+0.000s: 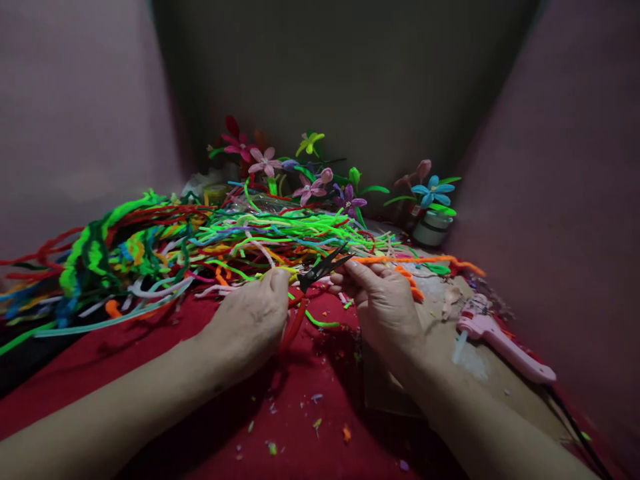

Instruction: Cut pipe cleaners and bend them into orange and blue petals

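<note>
My left hand (260, 317) is closed around the red handles of a pair of scissors (320, 272). Their dark blades are parted and point up and right, toward the fingertips of my other hand. Between thumb and fingers, my right hand (387, 307) pinches an orange pipe cleaner (425, 259), whose long end stretches out to the right. The blade tips overlap the pinching fingers in view, so I cannot tell whether they touch the pipe cleaner. Several orange fuzzy loops (413, 287) show just behind my right hand.
A large heap of coloured pipe cleaners (280, 230) spreads across the back and left. Behind it stand fuzzy flowers (310, 190), with a blue flower (433, 192) by a jar (431, 228). A pink glue gun (505, 340) lies on a board (525, 407); scraps litter the red cloth (280, 427).
</note>
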Demonstrator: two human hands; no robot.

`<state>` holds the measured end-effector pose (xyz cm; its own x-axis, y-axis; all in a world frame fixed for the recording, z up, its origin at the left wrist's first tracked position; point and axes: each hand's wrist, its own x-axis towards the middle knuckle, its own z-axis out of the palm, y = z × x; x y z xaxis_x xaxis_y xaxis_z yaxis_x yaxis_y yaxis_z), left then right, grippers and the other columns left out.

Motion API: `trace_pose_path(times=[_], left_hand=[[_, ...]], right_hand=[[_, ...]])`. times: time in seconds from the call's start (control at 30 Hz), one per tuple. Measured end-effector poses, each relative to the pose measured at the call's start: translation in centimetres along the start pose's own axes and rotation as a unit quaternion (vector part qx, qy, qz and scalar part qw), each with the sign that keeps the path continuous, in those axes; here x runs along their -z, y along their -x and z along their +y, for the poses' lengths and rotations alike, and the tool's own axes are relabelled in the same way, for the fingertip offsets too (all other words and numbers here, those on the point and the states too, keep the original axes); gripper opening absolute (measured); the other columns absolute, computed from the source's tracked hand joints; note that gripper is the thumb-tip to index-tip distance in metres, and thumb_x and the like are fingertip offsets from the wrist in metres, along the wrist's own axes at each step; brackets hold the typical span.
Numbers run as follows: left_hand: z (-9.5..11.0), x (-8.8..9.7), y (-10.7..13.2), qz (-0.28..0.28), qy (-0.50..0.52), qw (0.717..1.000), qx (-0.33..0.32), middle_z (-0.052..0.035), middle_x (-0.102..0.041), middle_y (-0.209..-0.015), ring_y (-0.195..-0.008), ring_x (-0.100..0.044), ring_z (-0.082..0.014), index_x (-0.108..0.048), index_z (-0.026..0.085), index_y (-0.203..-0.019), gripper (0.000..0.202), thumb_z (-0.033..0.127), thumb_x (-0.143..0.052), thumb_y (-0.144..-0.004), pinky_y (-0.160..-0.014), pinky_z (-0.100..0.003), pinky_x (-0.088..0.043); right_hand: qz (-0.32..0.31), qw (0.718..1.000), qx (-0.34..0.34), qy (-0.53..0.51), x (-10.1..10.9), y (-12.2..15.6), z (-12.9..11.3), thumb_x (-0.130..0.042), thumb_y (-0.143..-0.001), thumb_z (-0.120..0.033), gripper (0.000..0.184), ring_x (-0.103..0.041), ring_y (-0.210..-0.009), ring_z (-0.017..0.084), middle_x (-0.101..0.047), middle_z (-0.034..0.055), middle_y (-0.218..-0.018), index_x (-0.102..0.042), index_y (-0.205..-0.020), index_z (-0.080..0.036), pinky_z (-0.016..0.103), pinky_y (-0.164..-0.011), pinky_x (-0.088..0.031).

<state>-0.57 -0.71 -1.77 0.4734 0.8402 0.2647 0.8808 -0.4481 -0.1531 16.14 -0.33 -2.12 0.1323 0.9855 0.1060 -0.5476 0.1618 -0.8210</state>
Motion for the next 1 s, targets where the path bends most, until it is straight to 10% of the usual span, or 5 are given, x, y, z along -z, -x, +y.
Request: trace_pose_path(times=[1.0], left_hand=[[0.13, 0.63, -0.32, -0.045, -0.056, 0.997, -0.023, -0.011, -0.059, -0.077, -0.063, -0.062, -0.0246, -0.049, 0.014, -0.086, 0.027, 0.001, -0.026, -0.08, -0.051, -0.031, -0.045]], right_hand=[[0.0, 1.0, -0.029, 0.0, -0.4, 0.24, -0.49, -0.065, -0.065, -0.015, 0.005, -0.065, -0.053, 0.015, -0.067, 0.0059, -0.056, -0.065, -0.062, -0.01, 0.025, -0.055, -0.053]])
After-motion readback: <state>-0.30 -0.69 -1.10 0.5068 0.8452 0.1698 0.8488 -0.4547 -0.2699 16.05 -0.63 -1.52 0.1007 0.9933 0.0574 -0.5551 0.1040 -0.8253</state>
